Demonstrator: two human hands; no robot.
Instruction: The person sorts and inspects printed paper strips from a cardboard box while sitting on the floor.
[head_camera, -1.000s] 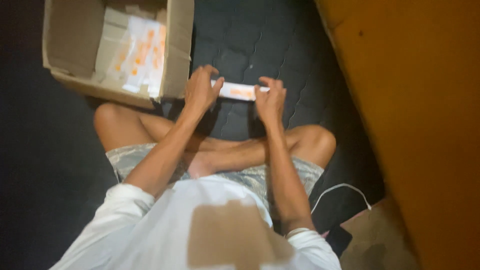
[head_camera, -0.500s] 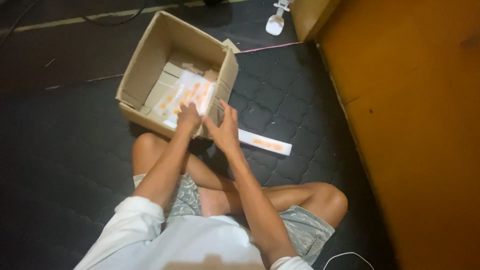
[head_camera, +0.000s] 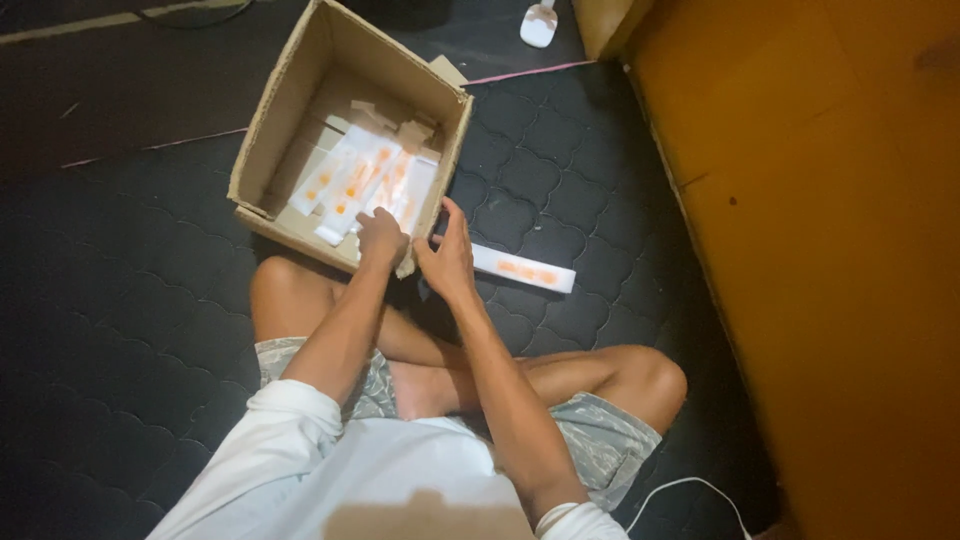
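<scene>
Your crossed legs sit nearest, knees spread on the dark quilted mat (head_camera: 120, 330). Just beyond them, your left hand (head_camera: 382, 238) rests curled over the near rim of the cardboard box (head_camera: 268, 150) — whether it grips anything, you cannot tell. Your right hand (head_camera: 447, 258) hangs just right of that rim's corner, fingers spread, holding nothing. A long white packet (head_camera: 524, 269) lies flat on the mat right of the box. Inside the box lie more white packets (head_camera: 362, 185). Far right of the box rises an orange wall (head_camera: 840, 250).
</scene>
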